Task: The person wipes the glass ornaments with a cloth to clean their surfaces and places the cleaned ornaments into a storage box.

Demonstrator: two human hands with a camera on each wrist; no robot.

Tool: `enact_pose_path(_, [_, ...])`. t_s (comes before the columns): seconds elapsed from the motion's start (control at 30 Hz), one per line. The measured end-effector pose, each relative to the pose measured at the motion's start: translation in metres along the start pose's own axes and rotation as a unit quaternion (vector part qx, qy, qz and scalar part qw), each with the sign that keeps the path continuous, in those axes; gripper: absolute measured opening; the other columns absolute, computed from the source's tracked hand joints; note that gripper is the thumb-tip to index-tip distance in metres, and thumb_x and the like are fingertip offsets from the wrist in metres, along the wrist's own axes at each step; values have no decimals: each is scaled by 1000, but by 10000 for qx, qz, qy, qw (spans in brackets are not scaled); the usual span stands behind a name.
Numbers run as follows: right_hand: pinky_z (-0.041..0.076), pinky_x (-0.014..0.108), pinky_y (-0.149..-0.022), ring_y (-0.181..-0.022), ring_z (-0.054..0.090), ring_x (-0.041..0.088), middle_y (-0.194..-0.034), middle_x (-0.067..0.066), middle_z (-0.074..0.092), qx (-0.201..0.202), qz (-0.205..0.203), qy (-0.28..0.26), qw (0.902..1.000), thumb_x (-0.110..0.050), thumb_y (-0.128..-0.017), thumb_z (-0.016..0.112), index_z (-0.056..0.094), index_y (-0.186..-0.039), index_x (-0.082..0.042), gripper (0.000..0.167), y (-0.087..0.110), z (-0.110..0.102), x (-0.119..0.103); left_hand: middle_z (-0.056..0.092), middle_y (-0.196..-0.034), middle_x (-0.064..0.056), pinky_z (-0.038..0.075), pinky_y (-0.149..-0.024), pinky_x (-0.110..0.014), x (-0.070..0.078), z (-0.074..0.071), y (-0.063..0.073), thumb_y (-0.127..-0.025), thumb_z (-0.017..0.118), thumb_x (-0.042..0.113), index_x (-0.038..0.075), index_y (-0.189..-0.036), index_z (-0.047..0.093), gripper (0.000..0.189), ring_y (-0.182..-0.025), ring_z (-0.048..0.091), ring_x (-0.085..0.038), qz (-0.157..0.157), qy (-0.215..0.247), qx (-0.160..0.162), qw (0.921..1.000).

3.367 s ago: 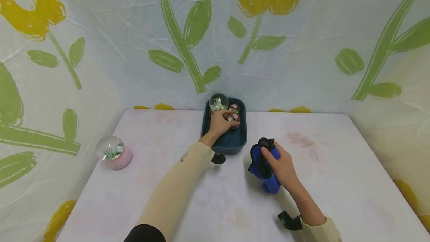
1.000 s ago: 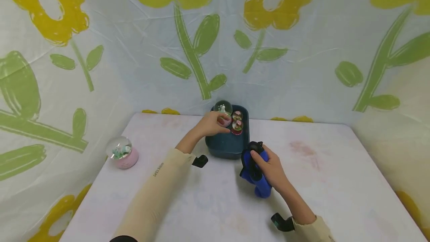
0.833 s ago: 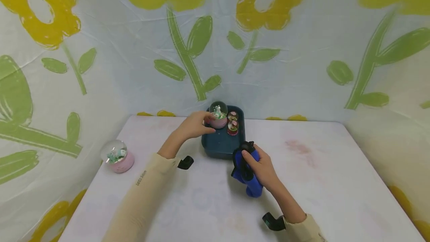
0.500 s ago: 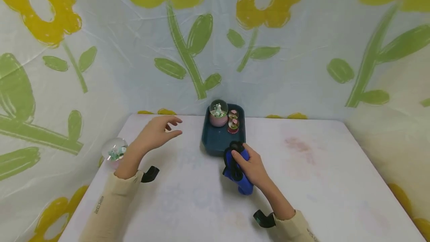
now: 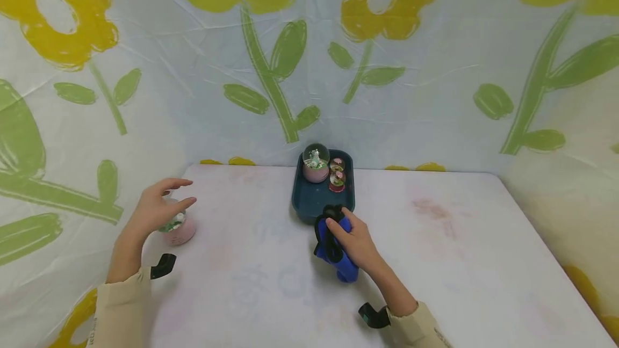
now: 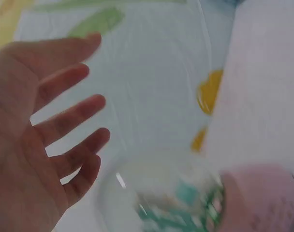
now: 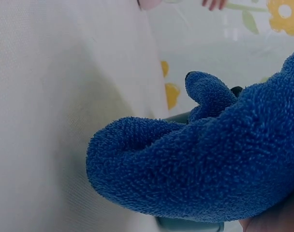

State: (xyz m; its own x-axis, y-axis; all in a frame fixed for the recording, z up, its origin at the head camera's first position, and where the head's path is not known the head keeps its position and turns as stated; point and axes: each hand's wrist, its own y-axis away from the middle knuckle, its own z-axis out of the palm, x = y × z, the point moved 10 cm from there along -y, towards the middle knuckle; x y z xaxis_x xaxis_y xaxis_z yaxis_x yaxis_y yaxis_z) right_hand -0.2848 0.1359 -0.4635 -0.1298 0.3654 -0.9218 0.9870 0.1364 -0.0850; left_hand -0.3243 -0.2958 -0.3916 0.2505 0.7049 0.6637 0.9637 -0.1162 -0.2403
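My left hand (image 5: 153, 209) is raised at the table's left side, fingers apart and holding nothing. A snow globe with a pink base (image 5: 180, 232) lies on its side there, its glass partly hidden behind that hand. In the left wrist view the hand (image 6: 36, 121) is apart from the globe's pink base (image 6: 260, 198). My right hand (image 5: 359, 240) grips a bunched blue terry cloth with black edging (image 5: 346, 268), just in front of the dark tray (image 5: 309, 205). The cloth (image 7: 185, 169) fills much of the right wrist view.
In the tray stand a larger snow globe on a pink base (image 5: 316, 172) and two small snow globes, the nearer one (image 5: 337, 182) on a red base. A flower-printed sheet (image 5: 425, 95) hangs behind the white table (image 5: 435, 262) and along its sides.
My left hand has let go of a small snow globe in the tray, withdrawn, and swung left to the globe lying on its side. The right hand, still holding the cloth, has shifted left.
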Motion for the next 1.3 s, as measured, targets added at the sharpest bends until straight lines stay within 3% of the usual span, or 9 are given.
enact_pose_path(0.23, [32,56,-105,-134,36,40,-146,24,40,4,162,1,9999,-44,-95,57,36,-145,5,73,3,0,3,32,-150,-23,27,-100,-64,-76,-6,33,-82,79,18,10,-148,37,79,-133,27,-49,-747,941,292,9923])
enact_pose_path(0.3, [29,55,-107,-136,33,40,-148,25,37,-64,206,-12,9998,-44,-96,56,34,-145,7,75,4,2,4,27,-151,-24,32,-103,-54,-94,-1,43,-82,79,15,12,-153,24,89,-133,27,-50,-970,1153,139,9885])
enact_pose_path(0.47, [26,56,-108,-137,31,40,-148,25,35,-63,210,4,9998,-44,-96,56,33,-145,8,76,4,3,5,43,-136,-7,43,-87,-18,-119,18,56,-84,72,-1,12,-148,24,81,-121,46,-15,-886,2077,-405,9733])
enact_pose_path(0.57, [27,56,-107,-137,31,40,-148,25,36,-51,206,-51,9998,-43,-96,56,34,-145,8,74,4,3,5,51,-127,9,42,-87,-14,-124,26,54,-82,70,-9,9,-142,34,71,-113,49,0,-469,2412,-548,9678])
enact_pose_path(0.7, [26,56,-108,-137,31,40,-148,25,36,-156,200,-169,9995,-41,-96,56,33,-145,8,73,6,6,5,55,-118,16,40,-85,-13,-129,27,51,-79,77,-2,0,-137,42,67,-107,49,2,-374,1756,-275,9834])
enact_pose_path(0.83, [26,56,-108,-137,31,40,-148,24,36,-123,242,-136,9995,-42,-96,56,33,-146,8,74,6,5,8,57,-116,8,42,-83,-14,-129,43,39,-77,82,9,-3,-132,44,68,-105,51,-1,-711,1606,-187,9843])
enact_pose_path(1.0, [26,55,-108,-138,30,38,-149,23,36,-108,331,-98,9993,-46,-95,56,33,-146,6,76,8,3,11,59,-121,-4,46,-83,-17,-112,76,13,-78,82,9,1,-136,46,68,-107,56,-7,-499,2040,-414,9768])
enact_pose_path(1.13, [31,53,-107,-135,36,35,-145,19,43,-98,213,-218,9995,-44,-96,56,39,-145,1,69,10,1,11,58,-122,-15,47,-84,-24,-103,95,-1,-77,84,19,1,-134,48,70,-106,57,-16,-475,1537,-495,9857])
enact_pose_path(1.3, [43,48,-98,-121,53,28,-130,11,58,-131,-16,-531,9985,-39,-98,56,52,-138,-10,49,10,3,9,55,-128,-15,39,-94,-38,-96,104,-6,-70,89,26,4,-136,44,83,-115,50,-25,-555,1253,-292,9901])
